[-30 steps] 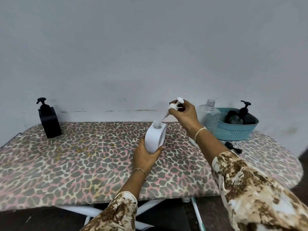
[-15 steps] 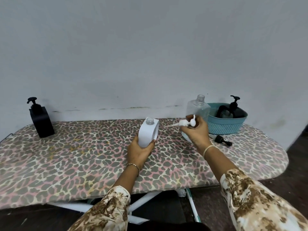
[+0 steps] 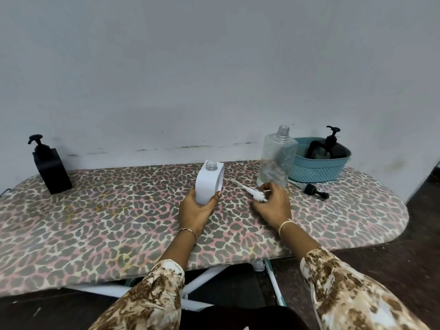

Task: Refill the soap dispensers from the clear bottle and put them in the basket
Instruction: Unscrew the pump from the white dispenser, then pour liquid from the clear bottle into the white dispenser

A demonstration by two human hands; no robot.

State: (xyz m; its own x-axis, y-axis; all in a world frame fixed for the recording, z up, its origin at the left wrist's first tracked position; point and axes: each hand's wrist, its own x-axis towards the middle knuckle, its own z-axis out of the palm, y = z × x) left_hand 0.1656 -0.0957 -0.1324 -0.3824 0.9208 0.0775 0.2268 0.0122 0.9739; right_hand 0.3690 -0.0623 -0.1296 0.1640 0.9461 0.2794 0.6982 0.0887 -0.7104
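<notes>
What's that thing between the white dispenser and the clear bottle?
The white pump, held by the right hand, shows there in the head view.

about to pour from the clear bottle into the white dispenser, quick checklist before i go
1. White dispenser neck open: ok, no pump on it.
2. Dispenser steadied: ok, the left hand grips its lower part, neck up.
3. Clear bottle uncapped: ok, its neck is bare and it stands upright by the basket.
4. Right hand free to lift the bottle: not ok, its fingers hold the white pump low at the ironing board.
5. Enough liquid in the bottle: cannot tell.
</notes>
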